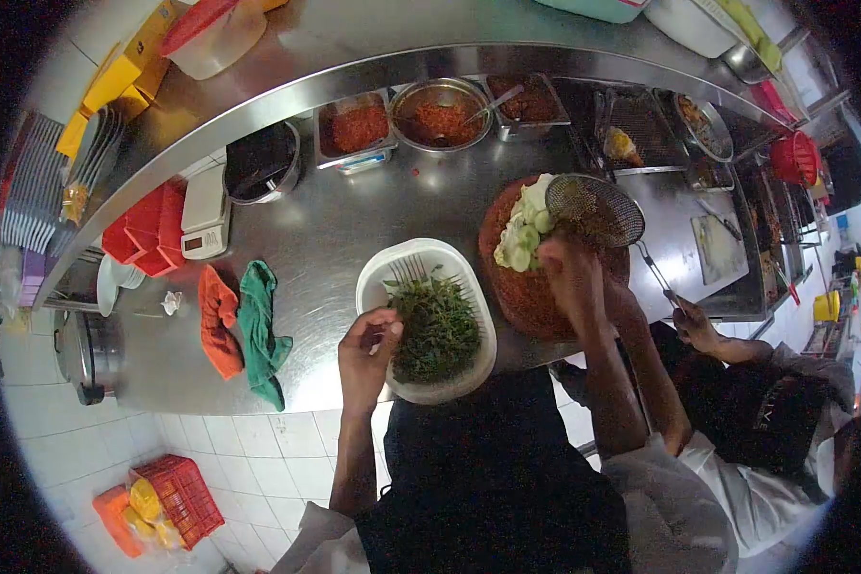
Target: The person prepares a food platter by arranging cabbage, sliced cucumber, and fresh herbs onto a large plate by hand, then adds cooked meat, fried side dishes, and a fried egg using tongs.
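Note:
My left hand (368, 356) is at the left rim of a white plastic tray (365, 287), fingers curled toward the thumb beside leafy green herbs (440, 335). Any leaf in that pinch is too small to make out. A fork (409, 268) lies at the tray's far end. Over a round, grainy reddish-brown surface (521, 311), my right hand (566, 268) has its fingers drawn together, blurred, beside pale green-white slices (526, 230). What they hold is hidden. A wire skimmer (598, 206) rests above that surface, its handle in a co-worker's hand (698, 327).
Pans of red chopped food (354, 126) and a bowl with a spoon (440, 120) line the back. Orange cloth (220, 325) and green cloth (261, 330) lie left, near a scale (205, 225). A steel shelf edge (402, 65) overhangs. Co-worker's arm (665, 411) crosses beside mine.

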